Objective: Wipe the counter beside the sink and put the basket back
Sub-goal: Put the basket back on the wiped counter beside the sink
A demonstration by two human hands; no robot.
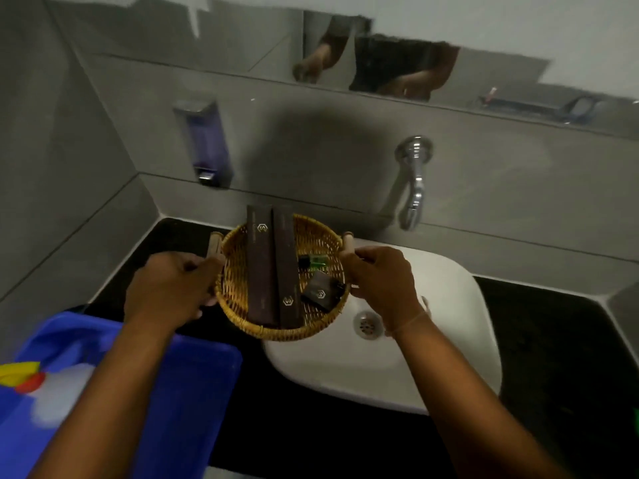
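Observation:
A round wicker basket (313, 243) with wooden handles hangs in the air over the left rim of the white sink (449, 305) and the black counter (179, 236). My left hand (169, 288) grips its left handle and my right hand (380, 281) grips its right handle. Inside the basket lie two long dark boxes (273, 267), a small dark packet (320, 293) and a small green item (316, 261). No cloth is visible in either hand.
A blue plastic tub (193, 385) with a white cloth and a yellow-and-red item stands at the lower left on the counter. A chrome tap (413, 181) and a soap dispenser (205, 140) are fixed to the grey tiled wall. A mirror runs above.

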